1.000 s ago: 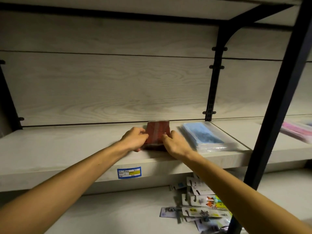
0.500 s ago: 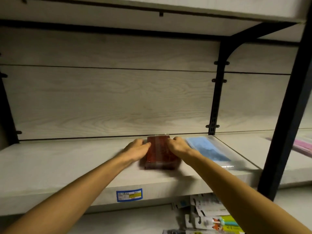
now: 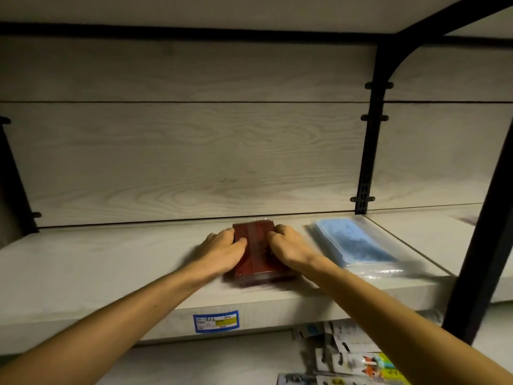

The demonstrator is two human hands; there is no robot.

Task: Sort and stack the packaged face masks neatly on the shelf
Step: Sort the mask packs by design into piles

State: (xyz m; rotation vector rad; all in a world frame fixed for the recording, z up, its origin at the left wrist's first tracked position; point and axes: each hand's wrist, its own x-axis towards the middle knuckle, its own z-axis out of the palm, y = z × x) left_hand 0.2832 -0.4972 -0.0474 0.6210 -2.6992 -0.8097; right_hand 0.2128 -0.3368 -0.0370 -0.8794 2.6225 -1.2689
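Observation:
A stack of red packaged face masks (image 3: 255,250) lies flat on the pale wooden shelf (image 3: 111,262), near its middle. My left hand (image 3: 222,251) holds the stack's left side with the thumb over its top. My right hand (image 3: 288,250) holds the right side, fingers curled over the top edge. To the right, apart from the red stack, a stack of blue packaged masks (image 3: 352,243) in clear plastic lies on the same shelf.
A black metal upright (image 3: 369,151) stands at the back right and a thicker black post (image 3: 483,245) at the front right. A blue and yellow price label (image 3: 216,321) sits on the shelf edge. Loose carded packs (image 3: 352,359) lie on the lower shelf.
The red stack went from tilted up between my hands to lying flat, pushed further back on the shelf. Both hands stayed on its sides. The camera view moved closer and lower.

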